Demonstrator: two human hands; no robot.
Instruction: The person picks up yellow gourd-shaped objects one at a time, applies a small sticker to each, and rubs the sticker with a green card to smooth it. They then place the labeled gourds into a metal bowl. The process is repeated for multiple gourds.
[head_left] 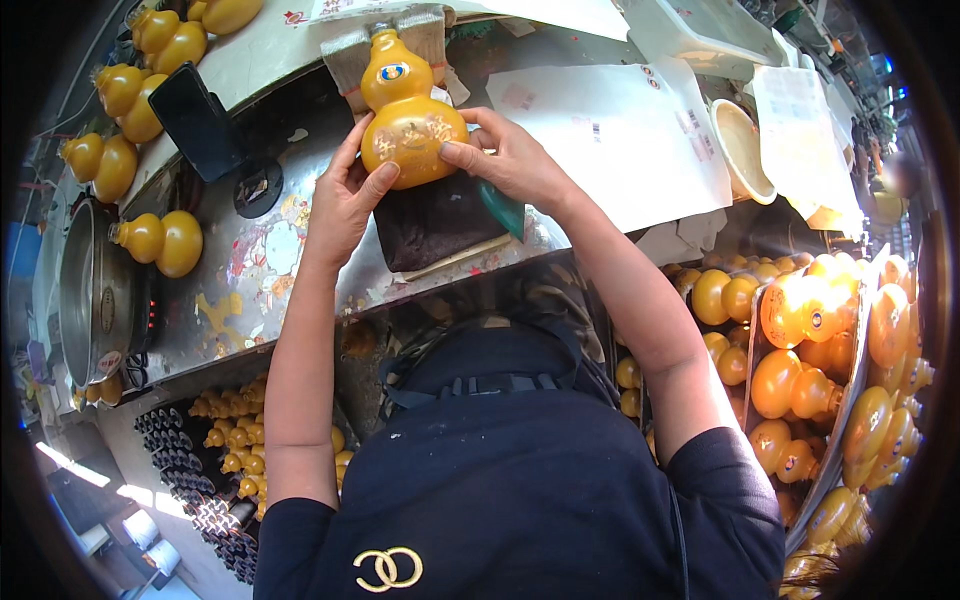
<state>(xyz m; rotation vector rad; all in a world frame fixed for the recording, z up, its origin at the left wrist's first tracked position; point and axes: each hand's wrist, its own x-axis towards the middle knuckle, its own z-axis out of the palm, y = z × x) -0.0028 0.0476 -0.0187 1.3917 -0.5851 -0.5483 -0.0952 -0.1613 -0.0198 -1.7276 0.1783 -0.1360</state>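
Note:
A glossy amber-yellow gourd-shaped bottle (415,135) lies tilted with its neck away from me, gripped from both sides. My left hand (345,205) holds its lower left side, thumb near the base. On the lower right side, my right hand (515,165) presses with its thumb on the front and its fingers around the edge. A small blue-and-white round label (394,72) sits on the upper bulb, and gold-toned print marks the lower one. Behind the neck is a greyish padded cloth (346,68). Beneath the base lies a dark folded cloth (430,225), with a green piece (502,208) beside it.
A phone (197,122) stands on a holder at left, near more gourd bottles (160,243) and a metal pan (95,290). White printed sheets (620,145) and a cream basin (742,150) lie to the right. Crated gourd bottles (800,380) fill the lower right.

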